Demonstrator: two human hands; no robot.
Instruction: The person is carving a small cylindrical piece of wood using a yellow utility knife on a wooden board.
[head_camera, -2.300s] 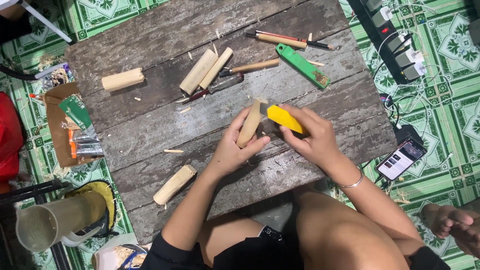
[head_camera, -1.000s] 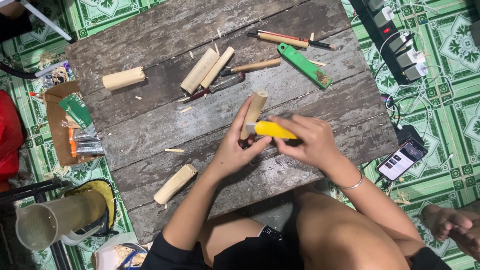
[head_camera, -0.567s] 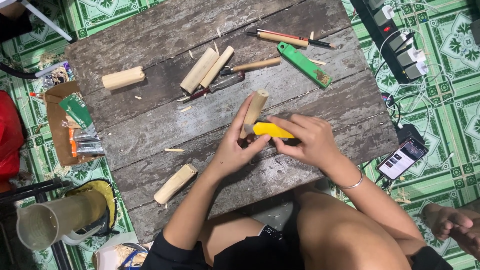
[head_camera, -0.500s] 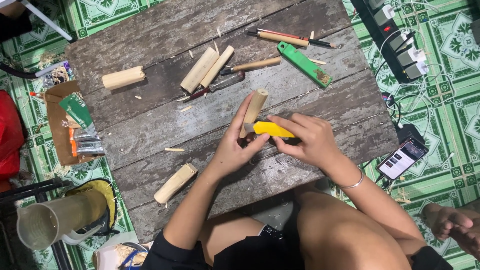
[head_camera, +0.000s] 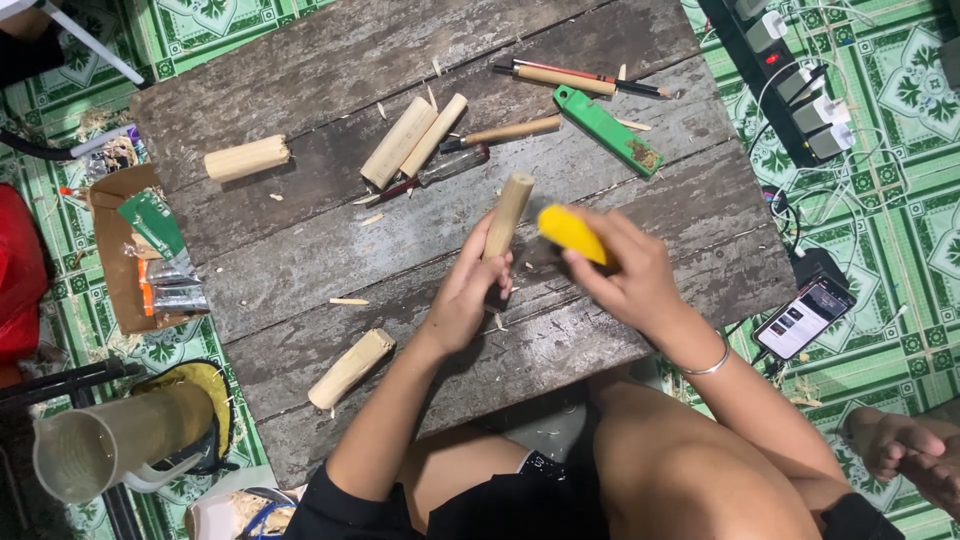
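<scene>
My left hand (head_camera: 466, 293) grips a pale wooden stick (head_camera: 508, 211) and holds it against the dark wooden table (head_camera: 300, 80), its free end pointing away from me. My right hand (head_camera: 632, 272) is closed around a yellow-handled tool (head_camera: 571, 232) just right of the stick, a small gap between them. The tool's blade is hidden. Pale wood chips lie around the stick.
More cut wooden pieces (head_camera: 246, 158) (head_camera: 412, 139) (head_camera: 350, 367) lie on the table, with a green tool (head_camera: 609, 131), a screwdriver (head_camera: 432, 174) and wooden-handled tools (head_camera: 566, 79). A phone (head_camera: 804, 317) and a power strip (head_camera: 790, 85) lie right; a plastic jug (head_camera: 110, 445) and a cardboard box (head_camera: 125, 250) left.
The yellow tool was against the stick's near end; now my right hand has drawn it off to the right and tilted it. The stick stays in my left hand, slightly more upright.
</scene>
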